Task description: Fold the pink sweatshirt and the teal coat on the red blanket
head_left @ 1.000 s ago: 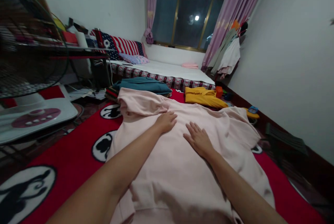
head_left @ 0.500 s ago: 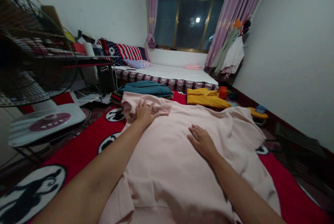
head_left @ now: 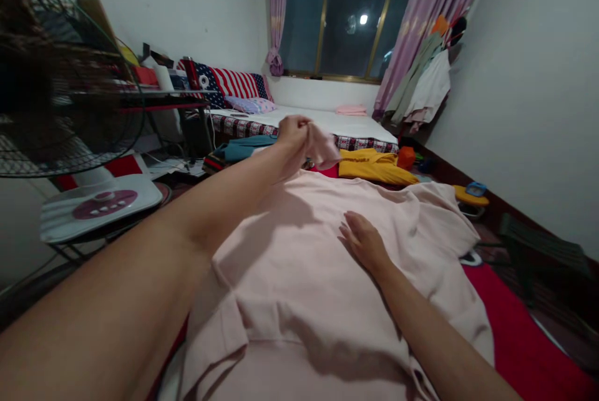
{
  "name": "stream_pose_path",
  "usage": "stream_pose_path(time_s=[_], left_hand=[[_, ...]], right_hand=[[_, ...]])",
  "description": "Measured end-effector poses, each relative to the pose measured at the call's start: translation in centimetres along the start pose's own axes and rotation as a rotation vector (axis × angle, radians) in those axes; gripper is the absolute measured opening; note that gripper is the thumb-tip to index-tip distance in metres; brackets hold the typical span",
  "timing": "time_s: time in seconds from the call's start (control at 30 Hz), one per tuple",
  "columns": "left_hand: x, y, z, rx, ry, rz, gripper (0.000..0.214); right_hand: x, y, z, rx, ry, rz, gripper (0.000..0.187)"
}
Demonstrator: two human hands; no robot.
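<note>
A pale pink shirt (head_left: pixel 309 276) lies spread over the red carpet (head_left: pixel 519 332) in front of me. My left hand (head_left: pixel 294 131) is raised above the shirt's far left part, fingers closed on a bunched piece of the pink cloth, which looks like a sleeve. My right hand (head_left: pixel 364 242) lies flat on the middle of the shirt with fingers together, pressing it down. My left forearm casts a shadow across the cloth.
A folded yellow garment (head_left: pixel 374 166) and a teal garment (head_left: pixel 243 146) lie beyond the shirt. A mattress (head_left: pixel 337 123) is under the window. A standing fan (head_left: pixel 60 95) is close on the left. Clothes (head_left: pixel 421 92) hang at the right wall; a dark chair (head_left: pixel 538 251) stands there.
My left hand slid from the shirt's middle to its far left sleeve, gripped it and lifted it up. My right hand stayed flat on the shirt.
</note>
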State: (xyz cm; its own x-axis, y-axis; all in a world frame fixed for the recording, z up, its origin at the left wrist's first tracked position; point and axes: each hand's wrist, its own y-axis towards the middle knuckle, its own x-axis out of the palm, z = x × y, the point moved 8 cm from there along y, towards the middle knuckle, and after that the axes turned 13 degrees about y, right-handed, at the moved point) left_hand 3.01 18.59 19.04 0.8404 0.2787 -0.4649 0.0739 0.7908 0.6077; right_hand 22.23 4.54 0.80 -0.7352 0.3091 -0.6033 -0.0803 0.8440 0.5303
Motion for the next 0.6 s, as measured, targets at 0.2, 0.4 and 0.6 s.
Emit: stream_pose_path(time_s=[0.2, 0.4, 0.6], left_hand=[[5.5, -3.1, 5.7, 0.442, 0.024, -0.411, 0.054], [0.5, -9.7, -1.2, 0.383, 0.562, -0.491, 0.042], [-6.9, -15.9, -6.9, -0.015, 1.052, -0.726, 0.05]], right_hand=[[-1.5, -0.1, 0.4, 0.085, 0.052, 0.081, 0.037], [-1.3, -0.1, 0.1, 0.107, 0.0, 0.073, 0.037], [-1.3, 0.1, 0.1, 0.179, 0.091, 0.062, 0.052]])
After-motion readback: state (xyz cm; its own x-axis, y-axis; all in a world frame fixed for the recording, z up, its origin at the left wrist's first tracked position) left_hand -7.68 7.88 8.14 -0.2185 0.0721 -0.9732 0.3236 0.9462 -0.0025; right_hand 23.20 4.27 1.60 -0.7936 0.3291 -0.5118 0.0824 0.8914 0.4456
